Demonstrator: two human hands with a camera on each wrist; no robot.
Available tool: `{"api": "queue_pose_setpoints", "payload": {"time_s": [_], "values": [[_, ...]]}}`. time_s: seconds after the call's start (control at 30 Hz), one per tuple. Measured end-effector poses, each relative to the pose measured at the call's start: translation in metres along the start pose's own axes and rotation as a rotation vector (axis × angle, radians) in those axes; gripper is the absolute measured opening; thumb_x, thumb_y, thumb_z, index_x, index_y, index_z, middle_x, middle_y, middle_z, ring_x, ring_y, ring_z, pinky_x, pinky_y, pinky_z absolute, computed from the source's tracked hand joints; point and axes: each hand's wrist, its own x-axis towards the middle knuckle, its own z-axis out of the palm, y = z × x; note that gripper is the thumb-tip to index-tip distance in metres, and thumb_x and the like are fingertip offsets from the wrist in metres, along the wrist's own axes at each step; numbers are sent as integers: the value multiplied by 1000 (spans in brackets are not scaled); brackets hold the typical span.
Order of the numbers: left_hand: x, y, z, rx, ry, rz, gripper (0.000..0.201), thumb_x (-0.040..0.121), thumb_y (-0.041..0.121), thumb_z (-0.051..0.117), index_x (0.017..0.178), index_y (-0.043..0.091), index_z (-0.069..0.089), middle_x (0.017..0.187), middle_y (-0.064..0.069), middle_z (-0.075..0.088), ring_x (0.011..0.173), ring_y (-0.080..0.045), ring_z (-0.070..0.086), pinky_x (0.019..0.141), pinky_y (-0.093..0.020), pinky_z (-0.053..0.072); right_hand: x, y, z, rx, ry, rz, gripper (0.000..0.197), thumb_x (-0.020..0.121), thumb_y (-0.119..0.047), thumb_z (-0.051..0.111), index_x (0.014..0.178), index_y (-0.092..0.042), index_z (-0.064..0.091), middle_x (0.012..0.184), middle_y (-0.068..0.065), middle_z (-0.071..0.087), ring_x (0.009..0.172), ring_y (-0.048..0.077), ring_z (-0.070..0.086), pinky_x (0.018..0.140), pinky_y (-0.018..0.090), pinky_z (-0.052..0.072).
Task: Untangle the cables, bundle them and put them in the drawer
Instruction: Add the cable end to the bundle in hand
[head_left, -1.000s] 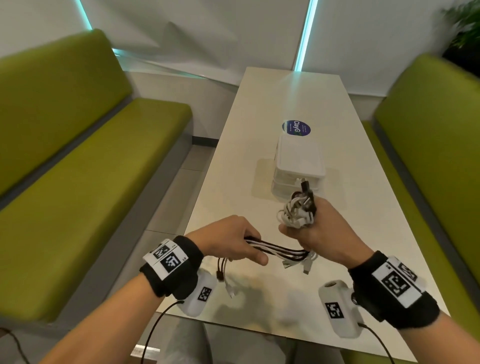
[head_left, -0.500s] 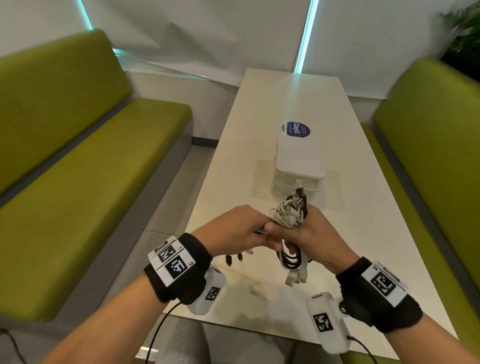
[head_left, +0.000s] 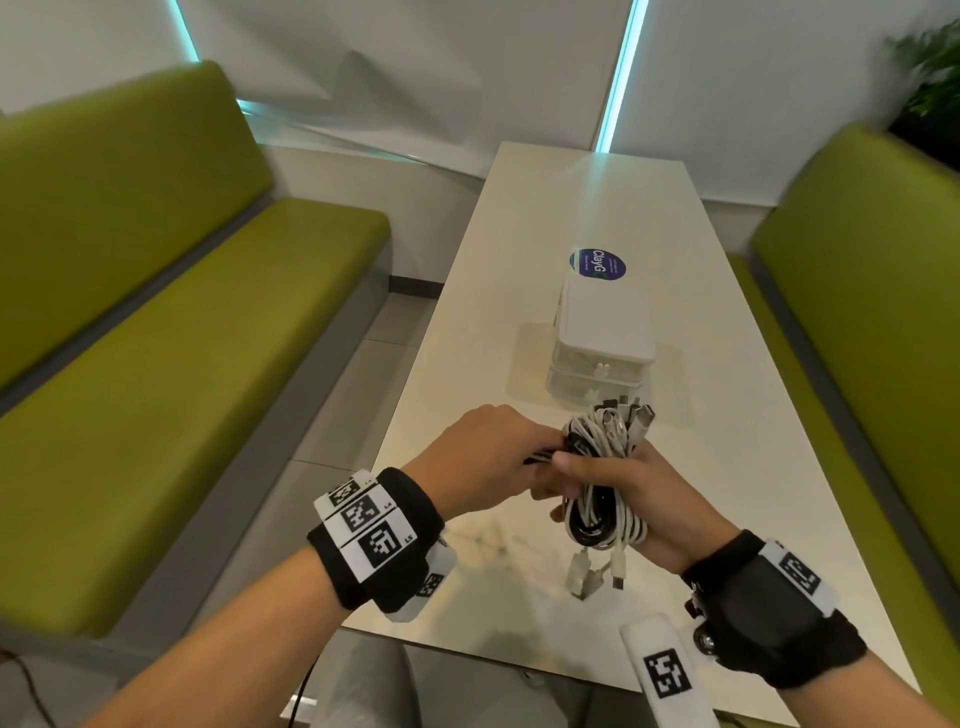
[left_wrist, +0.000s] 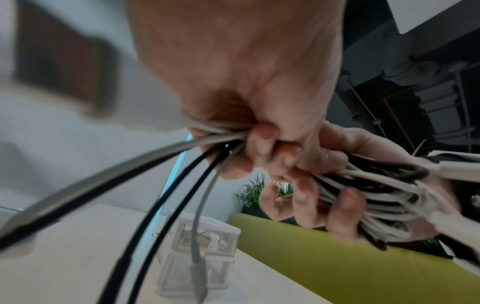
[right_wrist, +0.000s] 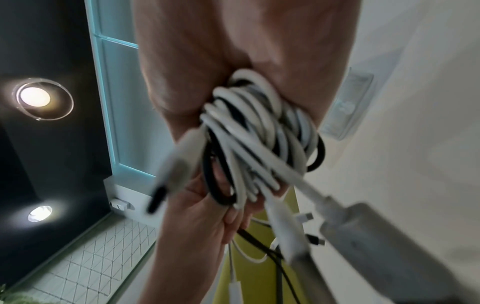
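Observation:
A coiled bundle of white and black cables is held upright above the near end of the table. My right hand grips the coil round its middle, plugs sticking out at top and hanging below. My left hand presses against it from the left and pinches the loose cable ends in curled fingers; several strands trail down from that fist. A small white two-drawer box stands on the table just beyond the hands, both drawers closed.
The long white table runs away from me, with a round blue sticker behind the box. Green benches flank it on both sides. A plant stands at the far right.
The left hand came in from the left and closed up against the right hand, bringing the loose cable lengths to the coil. The coil now stands more upright and thicker.

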Motion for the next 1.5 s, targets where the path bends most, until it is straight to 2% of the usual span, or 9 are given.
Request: {"api": "queue_pose_setpoints", "payload": {"time_s": [0.17, 0.3, 0.37, 0.53, 0.7, 0.9, 1.0, 1.13, 1.5], "values": [[2, 6, -1, 158, 58, 34, 20, 93, 39, 54, 94, 22, 65, 81, -1, 68, 72, -23, 60, 64, -38, 46, -3, -7, 2, 32, -74, 68, 35, 79, -13, 69, 112, -2, 65, 102, 30, 66, 86, 41, 66, 65, 37, 55], [5, 7, -4, 247, 118, 44, 24, 93, 42, 52, 84, 23, 62, 78, 0, 66, 67, -23, 56, 58, -31, 33, 2, -9, 0, 90, -134, 112, 58, 79, -11, 71, 132, -17, 50, 110, 22, 68, 103, 50, 62, 64, 37, 55], [8, 6, -5, 276, 122, 24, 29, 92, 47, 51, 82, 24, 63, 72, 0, 63, 63, -23, 52, 58, -31, 31, 5, -11, -2, 78, -138, 128, 62, 77, -8, 69, 134, -22, 48, 118, 22, 66, 95, 48, 66, 64, 37, 54], [11, 3, -11, 301, 164, -43, 42, 78, 65, 60, 75, 24, 71, 44, 4, 39, 44, -16, 32, 53, -28, 30, 4, -11, -1, -38, -158, 190, 49, 74, -8, 71, 121, -9, 58, 83, 17, 66, 51, 20, 52, 54, 31, 46], [14, 4, -19, 85, -70, -84, 39, 74, 57, 71, 71, 18, 72, 42, 6, 45, 40, -12, 38, 44, -21, 30, 4, -11, -4, -146, -215, 244, 37, 70, -9, 75, 93, 8, 52, 61, 10, 50, 45, 19, 45, 53, 30, 43], [6, -15, -25, -289, -322, -142, 30, 80, 53, 70, 73, 24, 70, 48, 8, 48, 47, -11, 42, 47, -23, 37, 2, -11, -10, -309, -160, 226, 37, 69, 0, 70, 104, -11, 65, 62, 11, 46, 46, 21, 43, 49, 30, 42], [3, -25, -19, -252, -312, -206, 46, 86, 61, 56, 67, 20, 64, 52, 0, 53, 47, -14, 46, 48, -23, 39, 2, -7, -12, -343, -17, 154, 23, 69, 8, 65, 90, 6, 54, 64, 15, 41, 45, 22, 42, 48, 30, 39], [-1, -30, -9, -313, -237, -245, 53, 92, 60, 47, 61, 17, 47, 52, 6, 45, 46, -13, 44, 52, -26, 41, 5, -7, -14, -377, 109, 92, 20, 75, 13, 60, 72, -6, 53, 56, 11, 41, 44, 22, 41, 46, 29, 39], [-1, -5, 22, -1081, 185, -418, 46, 96, 52, 45, 70, 15, 43, 57, 6, 24, 48, -11, 19, 45, -22, 18, 16, 11, 0, -249, 286, -65, 10, 84, -10, 73, 85, -14, 64, 53, 0, 46, 46, 21, 44, 47, 31, 40]]}}
